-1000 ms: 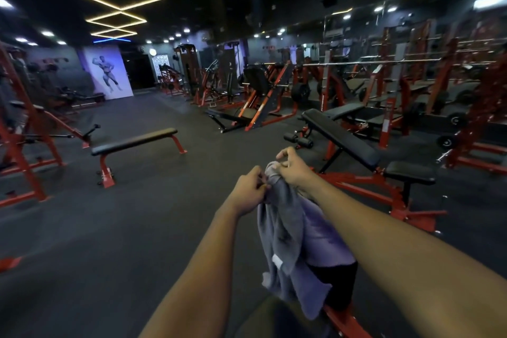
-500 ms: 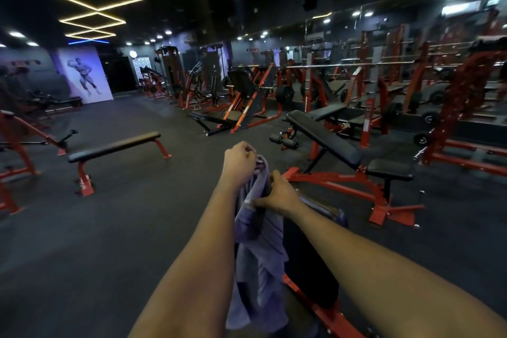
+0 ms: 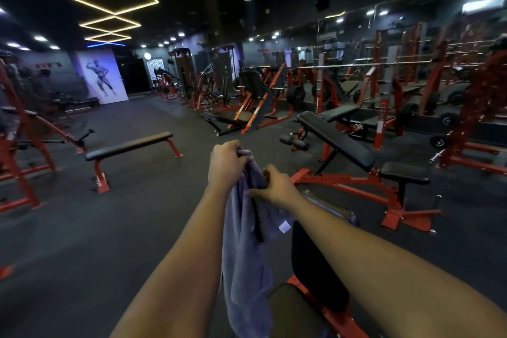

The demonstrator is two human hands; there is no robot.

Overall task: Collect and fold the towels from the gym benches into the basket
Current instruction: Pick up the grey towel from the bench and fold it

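A dim gym is seen, with a dark rubber floor [image 3: 115, 233], square light strips on a black ceiling and a mirrored wall at the right; at the far left a red rack [image 3: 19, 145] is placed, and behind it a poster of a posing figure [image 3: 102, 77] is hung on the back wall; well to the left of the fingers and farther off, a flat bench [image 3: 129, 145] with a black pad and red legs is set on the floor; it is bare on top. At the centre the left hand [image 3: 225, 166] is raised and closed in a fist over the top corner of a grey-purple towel [image 3: 244, 263]; just to the right of it and slightly lower, the right hand [image 3: 275, 186] is closed on the towel's upper edge, thumb and fingers pinched on the cloth; the towel is hung down from both grips between the forearms, and a small white label [image 3: 284, 227] is shown on its right edge, below the right fingers. Beneath the right forearm a black padded seat on a red frame [image 3: 315, 269] is seen; beyond the right fingers an adjustable incline bench [image 3: 337, 140] is placed, with dumbbells [image 3: 295, 143] on the floor at its head; racks and barbells are lined up along the mirror at the far right.
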